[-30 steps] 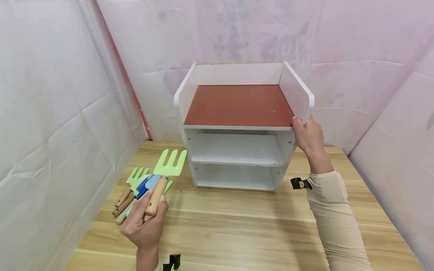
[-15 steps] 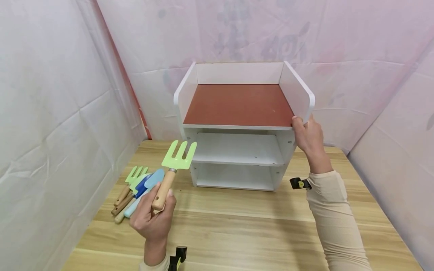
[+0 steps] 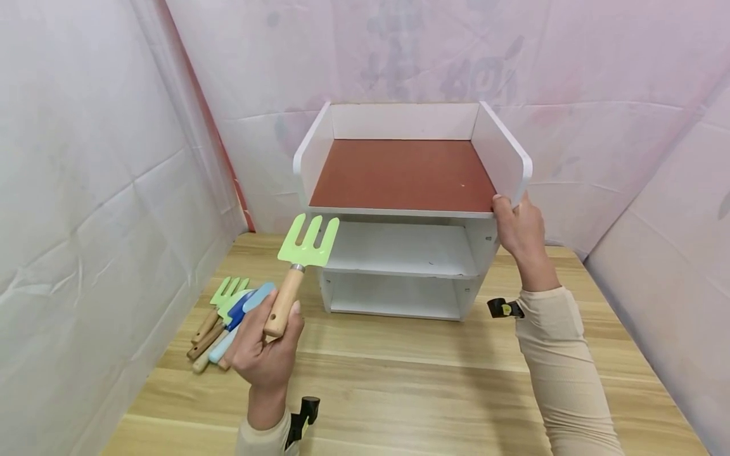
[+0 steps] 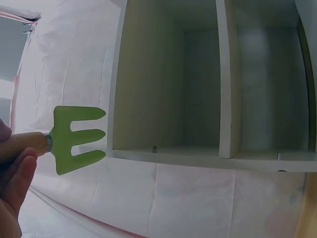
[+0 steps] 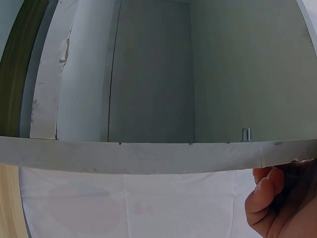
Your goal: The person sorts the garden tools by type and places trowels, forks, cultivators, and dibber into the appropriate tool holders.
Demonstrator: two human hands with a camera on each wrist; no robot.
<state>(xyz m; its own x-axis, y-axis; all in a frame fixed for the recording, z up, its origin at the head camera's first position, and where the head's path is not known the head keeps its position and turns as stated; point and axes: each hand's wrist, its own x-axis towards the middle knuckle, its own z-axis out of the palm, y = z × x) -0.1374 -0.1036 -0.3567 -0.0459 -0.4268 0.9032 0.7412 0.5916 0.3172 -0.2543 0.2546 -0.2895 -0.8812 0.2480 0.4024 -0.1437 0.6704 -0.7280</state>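
My left hand (image 3: 265, 358) grips the wooden handle of a small hand fork (image 3: 304, 256) with a light green, three-tined head. The fork is raised in front of the left part of a white shelf unit (image 3: 399, 177), tines pointing up and away. In the left wrist view, the green fork head (image 4: 63, 141) shows beside the unit's compartments, with fingers around the handle. My right hand (image 3: 520, 231) holds the front edge of the unit's right side panel, thumb over the reddish-brown top board. The right wrist view shows curled fingers (image 5: 262, 201) against the panel's outer side.
Several garden tools lie heaped on the wooden table (image 3: 399, 380) at the left, among them another green fork (image 3: 228, 291), a dark blue tool (image 3: 236, 311) and a light blue trowel (image 3: 259, 296). White sheeting (image 3: 102, 221) hangs around the table.
My left hand has lifted the hand fork away from the tool heap, moving up and to the right towards the shelf unit. The right hand has kept its hold.
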